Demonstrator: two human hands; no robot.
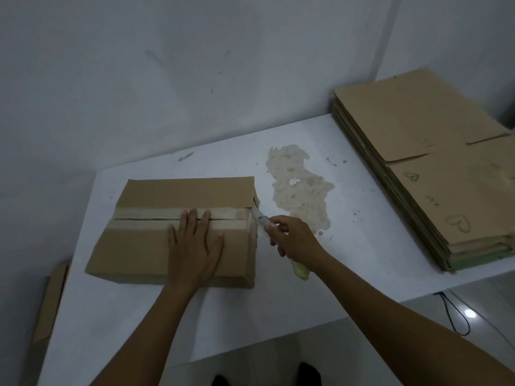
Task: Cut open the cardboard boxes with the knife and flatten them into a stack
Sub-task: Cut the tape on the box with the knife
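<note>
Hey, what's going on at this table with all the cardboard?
A person is cutting open a taped cardboard box on a white table. The left hand lies flat on top of the box, holding it down. The right hand grips a knife with its blade at the right end of the tape seam. The box is not yet flattened. A stack of flattened cardboard sits at the table's right side.

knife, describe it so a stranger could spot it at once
On the white table, find the taped brown cardboard box. At its right end, the right hand grips a slim pale knife with a yellowish handle end, tip at the taped seam. It is the only tool among plain cardboard.
</note>
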